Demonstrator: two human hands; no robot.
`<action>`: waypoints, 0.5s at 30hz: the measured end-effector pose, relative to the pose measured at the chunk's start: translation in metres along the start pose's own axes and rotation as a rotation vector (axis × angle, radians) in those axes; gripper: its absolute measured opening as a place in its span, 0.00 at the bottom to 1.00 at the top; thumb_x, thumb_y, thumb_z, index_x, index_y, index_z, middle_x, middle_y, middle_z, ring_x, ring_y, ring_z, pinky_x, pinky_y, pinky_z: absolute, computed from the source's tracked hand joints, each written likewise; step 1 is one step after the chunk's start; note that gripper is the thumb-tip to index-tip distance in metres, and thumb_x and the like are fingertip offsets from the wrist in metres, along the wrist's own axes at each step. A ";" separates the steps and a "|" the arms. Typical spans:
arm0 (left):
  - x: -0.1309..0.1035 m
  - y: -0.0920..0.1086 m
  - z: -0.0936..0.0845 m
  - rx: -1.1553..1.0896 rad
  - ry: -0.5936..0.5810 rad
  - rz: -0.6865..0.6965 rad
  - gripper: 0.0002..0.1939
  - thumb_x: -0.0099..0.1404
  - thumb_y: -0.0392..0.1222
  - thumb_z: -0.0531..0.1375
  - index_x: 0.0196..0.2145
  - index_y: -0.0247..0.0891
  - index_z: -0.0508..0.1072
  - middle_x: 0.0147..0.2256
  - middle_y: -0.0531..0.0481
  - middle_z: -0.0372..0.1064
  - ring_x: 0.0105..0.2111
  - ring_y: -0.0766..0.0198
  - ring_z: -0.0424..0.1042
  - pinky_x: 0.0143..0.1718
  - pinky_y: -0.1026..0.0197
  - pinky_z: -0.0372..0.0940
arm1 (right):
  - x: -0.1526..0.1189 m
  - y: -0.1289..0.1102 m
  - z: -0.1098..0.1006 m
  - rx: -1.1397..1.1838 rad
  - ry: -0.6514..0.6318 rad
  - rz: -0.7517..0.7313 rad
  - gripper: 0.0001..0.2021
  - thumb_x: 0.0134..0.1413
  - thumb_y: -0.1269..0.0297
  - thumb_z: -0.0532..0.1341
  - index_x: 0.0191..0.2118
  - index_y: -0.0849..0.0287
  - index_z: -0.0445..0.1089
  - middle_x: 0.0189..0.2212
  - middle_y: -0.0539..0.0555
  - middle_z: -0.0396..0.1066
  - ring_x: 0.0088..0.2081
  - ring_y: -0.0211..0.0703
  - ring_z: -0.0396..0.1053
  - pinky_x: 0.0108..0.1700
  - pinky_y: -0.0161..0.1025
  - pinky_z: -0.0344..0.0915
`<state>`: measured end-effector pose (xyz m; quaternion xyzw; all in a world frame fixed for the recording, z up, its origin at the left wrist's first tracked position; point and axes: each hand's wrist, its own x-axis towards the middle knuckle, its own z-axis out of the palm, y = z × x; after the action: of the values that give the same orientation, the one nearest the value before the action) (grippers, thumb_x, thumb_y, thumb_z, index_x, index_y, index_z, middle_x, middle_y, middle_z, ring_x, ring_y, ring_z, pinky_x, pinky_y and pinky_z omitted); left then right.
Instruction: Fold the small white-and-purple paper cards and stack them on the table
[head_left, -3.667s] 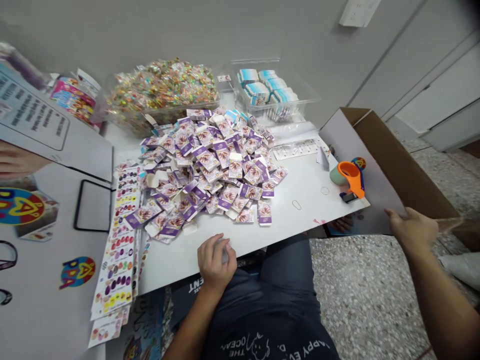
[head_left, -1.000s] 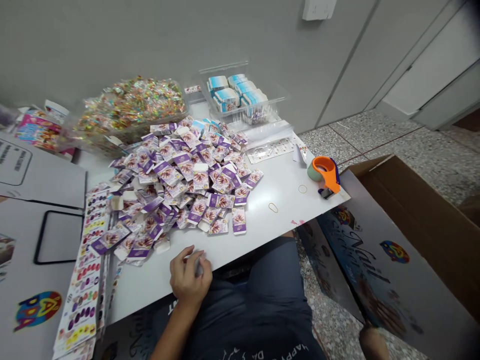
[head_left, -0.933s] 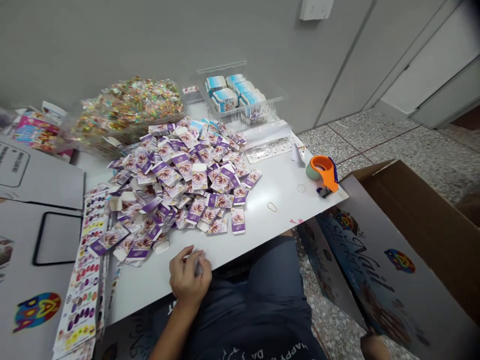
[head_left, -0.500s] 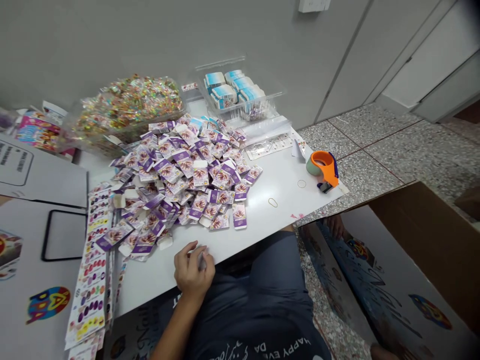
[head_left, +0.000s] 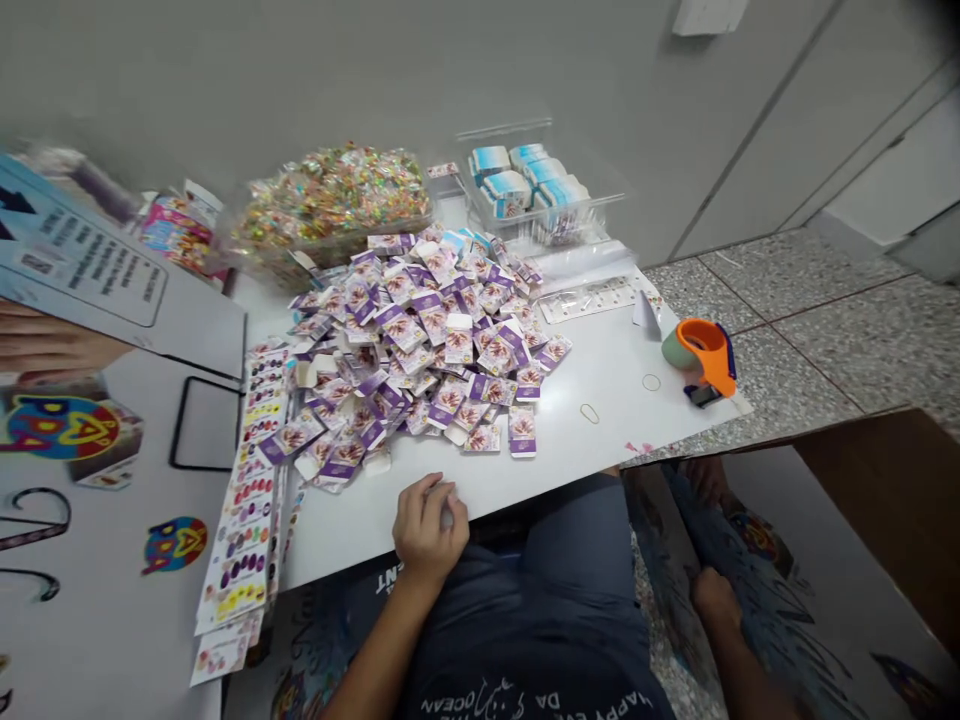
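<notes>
My left hand (head_left: 431, 525) rests on the front edge of the white table (head_left: 551, 480), its fingers loosely curled in and nothing visible in them. Just beyond it lies a large pile of small purple-and-white printed boxes (head_left: 431, 325). Low on the right, my right hand (head_left: 715, 597) is over the printed side of a big cardboard carton (head_left: 832, 540); it is dim and its fingers cannot be made out. Left of the pile, long printed strips with coloured nail pictures (head_left: 247, 510) lie stacked.
An orange tape dispenser (head_left: 705, 355) stands at the table's right end. Two rubber bands (head_left: 590, 413) lie nearby. Behind are a clear tub of colourful small packets (head_left: 337, 195) and a clear tray with blue-and-white card stacks (head_left: 529, 180). A large printed carton (head_left: 127, 440) stands left.
My view has turned left, so the table's things sit further right. My right hand has come into view over the carton. My left hand stays at the table edge.
</notes>
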<state>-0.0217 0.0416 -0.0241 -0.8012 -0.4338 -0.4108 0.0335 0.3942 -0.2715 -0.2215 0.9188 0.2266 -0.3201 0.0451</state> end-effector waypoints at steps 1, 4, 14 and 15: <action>0.000 0.000 0.000 -0.006 0.001 -0.003 0.11 0.60 0.27 0.61 0.40 0.36 0.73 0.40 0.40 0.72 0.40 0.53 0.73 0.42 0.52 0.71 | -0.001 -0.005 -0.002 -0.009 -0.011 0.021 0.17 0.68 0.55 0.59 0.52 0.62 0.73 0.51 0.60 0.70 0.47 0.49 0.73 0.44 0.47 0.75; -0.001 0.000 0.000 -0.015 0.007 -0.015 0.12 0.60 0.26 0.61 0.41 0.35 0.73 0.40 0.39 0.72 0.40 0.52 0.73 0.41 0.52 0.71 | -0.014 -0.017 -0.003 -0.038 -0.048 0.119 0.17 0.67 0.54 0.58 0.51 0.62 0.74 0.49 0.60 0.70 0.46 0.49 0.73 0.44 0.48 0.75; -0.001 0.003 -0.001 -0.054 -0.011 -0.055 0.12 0.60 0.26 0.60 0.41 0.36 0.72 0.39 0.40 0.73 0.39 0.53 0.73 0.41 0.51 0.72 | -0.067 -0.077 0.018 0.055 -0.052 -0.022 0.16 0.63 0.52 0.62 0.47 0.59 0.75 0.50 0.59 0.69 0.48 0.53 0.74 0.40 0.47 0.75; -0.001 0.003 -0.001 -0.060 -0.012 -0.058 0.12 0.60 0.26 0.60 0.41 0.37 0.72 0.38 0.41 0.73 0.39 0.53 0.73 0.41 0.52 0.72 | -0.076 -0.081 0.016 0.090 -0.028 -0.089 0.17 0.63 0.52 0.62 0.47 0.59 0.75 0.51 0.59 0.69 0.49 0.54 0.74 0.40 0.47 0.75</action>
<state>-0.0203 0.0382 -0.0235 -0.7913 -0.4447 -0.4197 -0.0051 0.2969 -0.2324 -0.1827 0.9043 0.2519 -0.3446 -0.0074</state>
